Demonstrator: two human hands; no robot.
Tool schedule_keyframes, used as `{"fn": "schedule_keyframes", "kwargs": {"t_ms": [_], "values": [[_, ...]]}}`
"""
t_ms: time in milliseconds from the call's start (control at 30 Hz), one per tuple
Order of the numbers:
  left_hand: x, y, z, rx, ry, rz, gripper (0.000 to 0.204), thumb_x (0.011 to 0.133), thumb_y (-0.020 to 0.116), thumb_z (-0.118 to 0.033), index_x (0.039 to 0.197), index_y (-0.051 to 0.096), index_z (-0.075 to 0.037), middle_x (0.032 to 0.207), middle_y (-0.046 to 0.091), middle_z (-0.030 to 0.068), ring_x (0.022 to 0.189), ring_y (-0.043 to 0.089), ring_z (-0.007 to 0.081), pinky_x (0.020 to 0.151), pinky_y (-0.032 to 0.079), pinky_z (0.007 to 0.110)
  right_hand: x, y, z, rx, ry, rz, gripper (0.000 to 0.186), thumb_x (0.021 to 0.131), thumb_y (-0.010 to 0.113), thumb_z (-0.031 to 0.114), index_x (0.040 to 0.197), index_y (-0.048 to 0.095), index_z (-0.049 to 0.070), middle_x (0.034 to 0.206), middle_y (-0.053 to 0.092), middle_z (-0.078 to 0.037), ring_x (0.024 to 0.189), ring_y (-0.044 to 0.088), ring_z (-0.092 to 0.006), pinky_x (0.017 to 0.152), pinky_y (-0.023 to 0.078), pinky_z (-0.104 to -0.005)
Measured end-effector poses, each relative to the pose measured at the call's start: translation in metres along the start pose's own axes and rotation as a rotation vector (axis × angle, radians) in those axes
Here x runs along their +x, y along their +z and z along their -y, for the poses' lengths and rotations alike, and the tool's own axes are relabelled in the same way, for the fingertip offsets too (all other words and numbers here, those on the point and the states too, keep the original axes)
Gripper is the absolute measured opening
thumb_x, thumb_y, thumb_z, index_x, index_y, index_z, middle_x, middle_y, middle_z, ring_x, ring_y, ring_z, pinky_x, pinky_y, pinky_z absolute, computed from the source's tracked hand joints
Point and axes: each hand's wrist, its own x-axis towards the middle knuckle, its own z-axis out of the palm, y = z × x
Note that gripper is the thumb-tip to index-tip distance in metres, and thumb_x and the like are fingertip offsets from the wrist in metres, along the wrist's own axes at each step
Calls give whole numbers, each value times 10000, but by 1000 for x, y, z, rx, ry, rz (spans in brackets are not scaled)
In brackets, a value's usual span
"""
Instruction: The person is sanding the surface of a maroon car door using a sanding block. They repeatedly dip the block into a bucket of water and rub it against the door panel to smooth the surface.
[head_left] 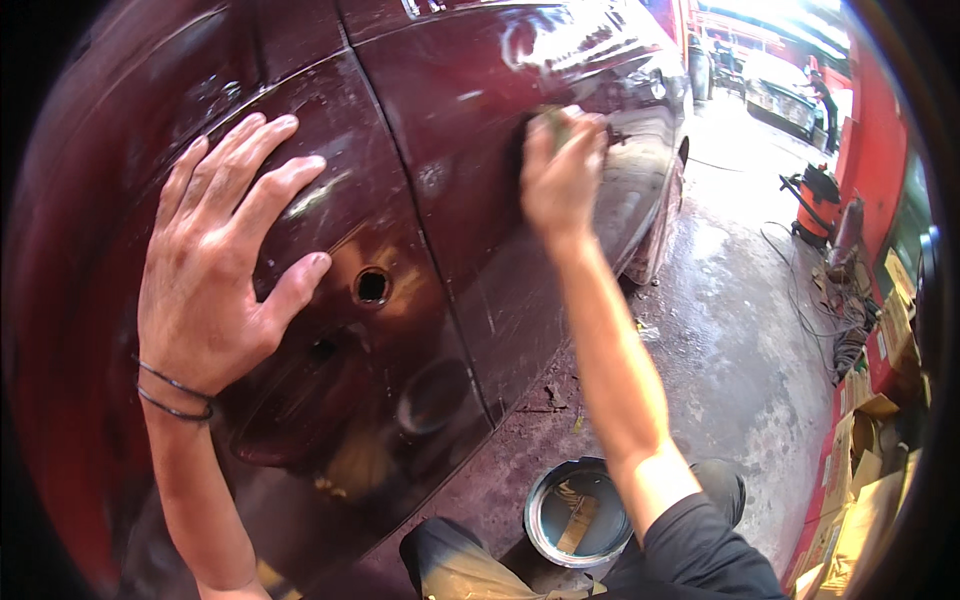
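With left hand (215, 240), holding fingers spread over maroon car body (460, 190); with right hand (563, 180), pinching small greenish pad (557, 127) between thumb and fingers, against the body right of the seam (441, 264).

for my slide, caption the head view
Right hand holding a small greenish object at a glossy maroon car body, left hand spread.

Maroon car body (450, 150): smooth, painted, high gloss, mirror-like reflections, a few pale scuffs and scratches. Patch (405, 278) around the round hole: coppery, duller. Floor (730, 340): concrete look, rough, blotchy, mostly matt. Boxes (870, 520): matt brown cardboard, ragged edges. Shop vacuum (818, 208): looks like orange and black plastic. Sleeve (710, 555): matt dark cloth. Trousers (465, 570): cloth, matt. Bucket (540, 542): smooth rim, metal or plastic unclear.
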Motion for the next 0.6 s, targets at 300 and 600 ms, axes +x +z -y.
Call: {"fn": "schedule_keyframes", "kwargs": {"t_ms": [300, 600], "values": [[3, -10, -3, 21, -24, 32, 674, 833, 813, -218, 1485, 662, -138, 1678, 538, 113, 1609, 431, 353, 1373, 244, 559, 17, -7, -75, 54, 221, 54, 397, 1108, 650, 286, 1336, 480, 9, 1289, 585, -304, 1173, 598, -506, 1025, 485, -589], [-1, -17, 4, 82, -28, 79, 674, 843, 789, -187, 1498, 646, -118, 1684, 531, 124, 1624, 406, 363, 1376, 235, 558, -132, -26, 52, 273, -133, 14, 582, 934, 830, 84, 1421, 523, -7, 1390, 550, -331, 1238, 602, -503, 1051, 516, -595]]}}
